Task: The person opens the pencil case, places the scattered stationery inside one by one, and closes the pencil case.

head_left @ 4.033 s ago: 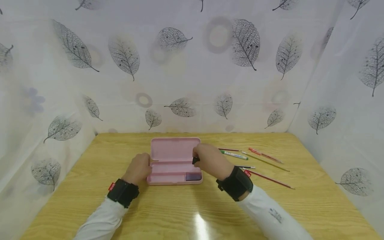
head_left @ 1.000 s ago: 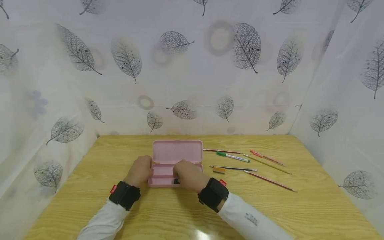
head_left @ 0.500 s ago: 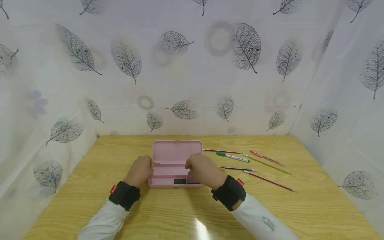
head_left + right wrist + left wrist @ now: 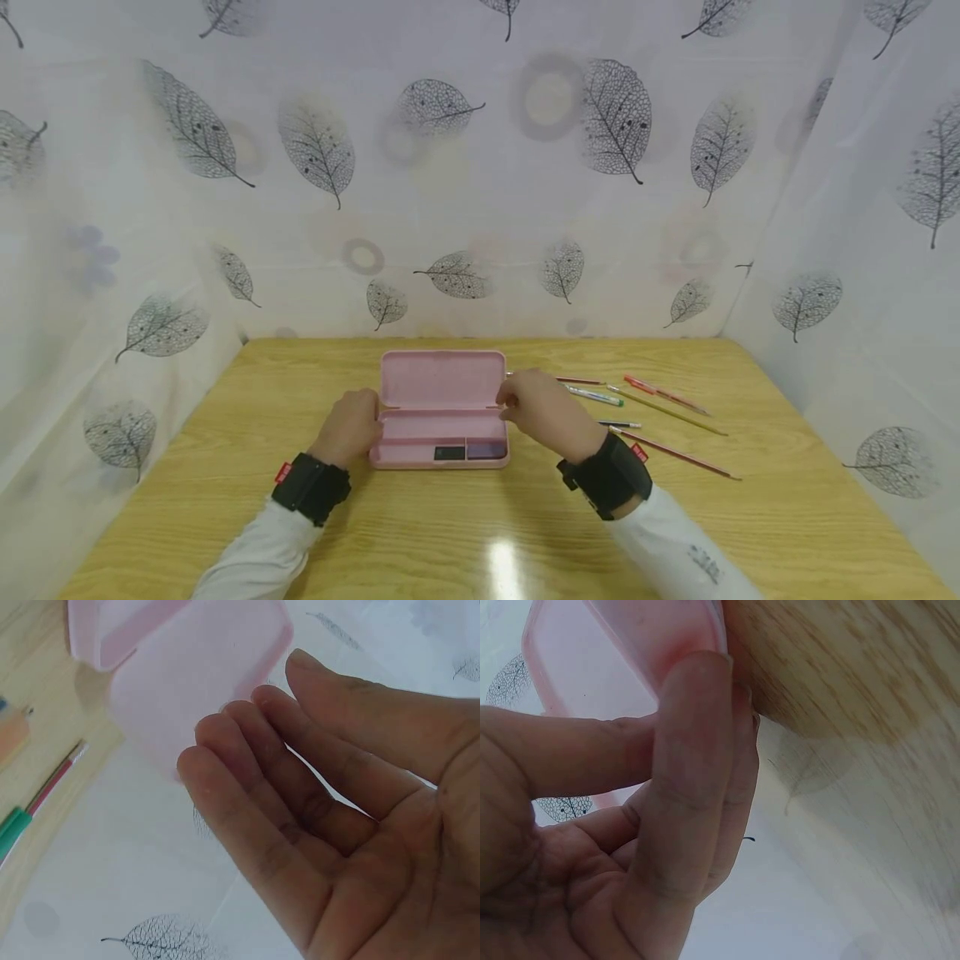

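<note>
A pink pencil case (image 4: 442, 379) lies with its lid folded back on the wooden table. At its left end my left hand (image 4: 348, 427) pinches the case wall between thumb and fingers, as the left wrist view shows. My right hand (image 4: 551, 414) hovers at the case's right end, holding nothing; in the right wrist view its fingers (image 4: 247, 802) are loosely bent and apart from the thumb. In the front row of the case lie a small black block (image 4: 450, 453) and, in the right-hand compartment, a dark purple block (image 4: 486, 451).
Right of the case lie a green-capped marker (image 4: 600, 395), a red pen (image 4: 663, 394), a yellowish pencil (image 4: 671, 410), a red pencil (image 4: 678, 454) and a dark pencil (image 4: 624, 425). An orange block (image 4: 11, 731) shows in the right wrist view. A leaf-print curtain (image 4: 480, 208) surrounds the table.
My right hand carried the black block over the case, set it down in the front row, let go, and has moved right and away. My left hand has stayed at the case.
</note>
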`<state>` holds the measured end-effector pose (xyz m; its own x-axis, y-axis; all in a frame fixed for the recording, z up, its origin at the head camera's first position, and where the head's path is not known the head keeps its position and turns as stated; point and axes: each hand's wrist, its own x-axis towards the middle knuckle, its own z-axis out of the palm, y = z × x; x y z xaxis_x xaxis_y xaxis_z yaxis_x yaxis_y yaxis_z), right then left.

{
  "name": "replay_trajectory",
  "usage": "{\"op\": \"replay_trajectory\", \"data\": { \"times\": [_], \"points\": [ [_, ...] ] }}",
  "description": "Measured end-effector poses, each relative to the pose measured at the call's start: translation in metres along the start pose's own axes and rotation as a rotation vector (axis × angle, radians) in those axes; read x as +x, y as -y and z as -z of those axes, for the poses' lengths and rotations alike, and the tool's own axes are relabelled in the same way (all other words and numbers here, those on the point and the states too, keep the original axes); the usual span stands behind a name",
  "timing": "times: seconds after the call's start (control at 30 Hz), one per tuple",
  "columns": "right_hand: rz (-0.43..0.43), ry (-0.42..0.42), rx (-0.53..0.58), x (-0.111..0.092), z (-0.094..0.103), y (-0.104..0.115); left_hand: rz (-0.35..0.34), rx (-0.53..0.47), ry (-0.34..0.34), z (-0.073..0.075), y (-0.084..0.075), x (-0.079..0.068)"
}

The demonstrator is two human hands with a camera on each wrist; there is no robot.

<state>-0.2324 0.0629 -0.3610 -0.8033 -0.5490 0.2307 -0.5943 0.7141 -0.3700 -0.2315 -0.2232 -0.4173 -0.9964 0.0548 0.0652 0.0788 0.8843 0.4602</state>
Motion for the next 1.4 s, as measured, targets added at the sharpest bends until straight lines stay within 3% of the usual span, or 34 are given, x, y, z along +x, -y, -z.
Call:
{"op": "replay_trajectory", "data": {
  "times": [0.27,0.87,1.23,1.4],
  "points": [
    [-0.082,-0.008,0.004,-0.003,0.012,-0.015,0.008,-0.007,0.006,0.000,-0.001,0.000],
    [-0.100,-0.047,-0.028,-0.015,0.028,-0.037,0.009,0.004,0.004,-0.001,-0.001,0.000],
    [-0.157,-0.008,0.003,-0.018,0.024,-0.047,0.047,-0.014,0.026,0.000,-0.002,0.000],
    [-0.151,0.018,0.020,-0.015,0.013,-0.050,0.016,0.004,-0.001,0.001,-0.002,-0.001]
  ]
}}
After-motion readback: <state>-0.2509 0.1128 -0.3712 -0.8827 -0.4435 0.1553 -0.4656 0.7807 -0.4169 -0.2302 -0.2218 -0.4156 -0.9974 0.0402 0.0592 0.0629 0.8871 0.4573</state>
